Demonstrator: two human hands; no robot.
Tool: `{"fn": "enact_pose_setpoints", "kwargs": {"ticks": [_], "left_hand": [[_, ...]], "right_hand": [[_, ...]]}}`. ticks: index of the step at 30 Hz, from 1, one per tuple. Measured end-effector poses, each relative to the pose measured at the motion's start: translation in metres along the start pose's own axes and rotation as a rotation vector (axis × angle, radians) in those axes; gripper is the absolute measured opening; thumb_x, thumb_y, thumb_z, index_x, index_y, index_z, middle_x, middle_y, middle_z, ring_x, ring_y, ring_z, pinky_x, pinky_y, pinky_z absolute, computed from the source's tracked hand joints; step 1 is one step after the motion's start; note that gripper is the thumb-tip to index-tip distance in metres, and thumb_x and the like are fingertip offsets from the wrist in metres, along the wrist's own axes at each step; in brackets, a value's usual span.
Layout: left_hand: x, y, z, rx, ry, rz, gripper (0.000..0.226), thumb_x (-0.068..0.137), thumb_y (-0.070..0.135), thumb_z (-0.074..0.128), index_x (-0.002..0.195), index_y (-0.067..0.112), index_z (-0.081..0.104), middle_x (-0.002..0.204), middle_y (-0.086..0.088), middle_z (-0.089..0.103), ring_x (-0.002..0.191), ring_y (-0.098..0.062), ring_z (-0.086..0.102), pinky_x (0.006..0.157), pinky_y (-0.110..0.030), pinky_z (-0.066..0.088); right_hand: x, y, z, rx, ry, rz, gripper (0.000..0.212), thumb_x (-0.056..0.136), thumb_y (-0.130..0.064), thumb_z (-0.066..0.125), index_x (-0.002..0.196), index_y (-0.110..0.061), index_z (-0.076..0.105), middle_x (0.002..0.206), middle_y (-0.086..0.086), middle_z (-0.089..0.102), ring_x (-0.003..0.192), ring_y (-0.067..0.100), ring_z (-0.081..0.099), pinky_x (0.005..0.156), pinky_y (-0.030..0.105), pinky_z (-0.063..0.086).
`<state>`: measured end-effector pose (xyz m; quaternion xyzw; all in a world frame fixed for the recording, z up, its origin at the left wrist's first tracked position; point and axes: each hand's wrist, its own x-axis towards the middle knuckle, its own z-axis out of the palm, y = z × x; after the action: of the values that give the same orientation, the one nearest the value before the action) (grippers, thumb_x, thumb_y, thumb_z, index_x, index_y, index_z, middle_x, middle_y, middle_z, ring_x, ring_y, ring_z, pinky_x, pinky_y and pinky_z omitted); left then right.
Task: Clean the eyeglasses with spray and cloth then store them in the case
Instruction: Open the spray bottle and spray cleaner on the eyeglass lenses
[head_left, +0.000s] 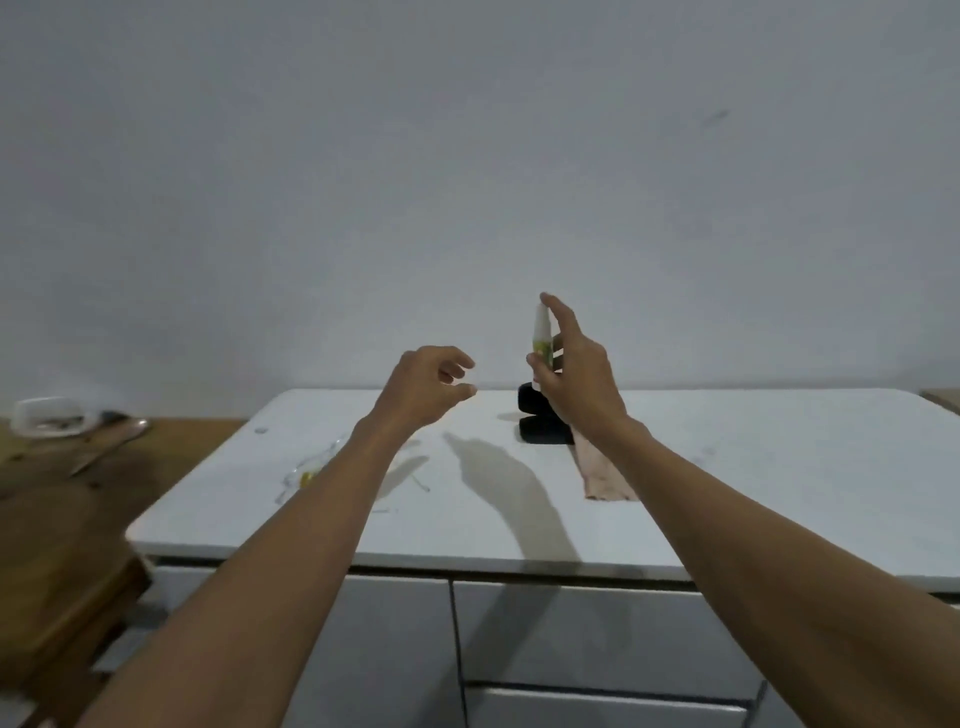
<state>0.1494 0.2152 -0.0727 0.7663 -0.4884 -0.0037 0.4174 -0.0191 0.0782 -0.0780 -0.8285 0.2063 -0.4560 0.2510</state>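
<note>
My right hand (574, 371) holds a small white spray bottle (541, 332) with a green-yellow label upright above the white counter (753, 467), the index finger resting on its top. My left hand (428, 387) hovers to the left of it, fingers curled and apart, holding nothing. The thin-framed eyeglasses (311, 470) lie on the counter under my left forearm, partly hidden. An open black case (540, 423) stands at the back of the counter behind my right hand. A pinkish cloth (602, 475) lies in front of the case, partly under my right wrist.
A wooden table (62, 499) adjoins the counter on the left, with a clear plastic container (47, 415) and a spoon (117, 436) on it. Grey cabinet doors (597, 634) sit below the counter. A plain wall rises behind.
</note>
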Motion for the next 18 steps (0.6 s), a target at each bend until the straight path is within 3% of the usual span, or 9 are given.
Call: {"fn": "enact_pose_setpoints", "kwargs": {"ticks": [7, 13, 18], "left_hand": [[-0.079, -0.076, -0.085, 0.233, 0.096, -0.146, 0.020, 0.084, 0.028, 0.079, 0.104, 0.028, 0.076, 0.104, 0.004, 0.074, 0.099, -0.013, 0.068, 0.089, -0.034, 0.056], [-0.131, -0.110, -0.105, 0.394, 0.042, -0.221, 0.026, 0.083, 0.019, 0.065, 0.103, 0.031, 0.076, 0.111, 0.007, 0.066, 0.102, -0.013, 0.059, 0.091, -0.034, 0.051], [-0.141, -0.124, -0.105, 0.457, 0.002, -0.190, 0.028, 0.078, 0.011, 0.070, 0.101, 0.026, 0.078, 0.110, 0.002, 0.064, 0.099, -0.020, 0.063, 0.087, -0.032, 0.051]], "right_hand": [[-0.014, -0.060, 0.081, 0.090, -0.168, -0.070, 0.063, 0.096, -0.018, 0.060, 0.149, -0.039, 0.034, 0.096, 0.007, 0.066, 0.079, 0.030, 0.069, 0.079, 0.051, 0.058], [-0.019, -0.081, 0.123, 0.133, -0.242, -0.090, 0.064, 0.096, -0.017, 0.061, 0.150, -0.038, 0.032, 0.092, 0.008, 0.066, 0.077, 0.030, 0.071, 0.080, 0.051, 0.059], [-0.025, -0.084, 0.137, 0.143, -0.267, -0.078, 0.065, 0.095, -0.018, 0.060, 0.150, -0.038, 0.032, 0.093, 0.008, 0.067, 0.078, 0.030, 0.071, 0.082, 0.051, 0.058]]}}
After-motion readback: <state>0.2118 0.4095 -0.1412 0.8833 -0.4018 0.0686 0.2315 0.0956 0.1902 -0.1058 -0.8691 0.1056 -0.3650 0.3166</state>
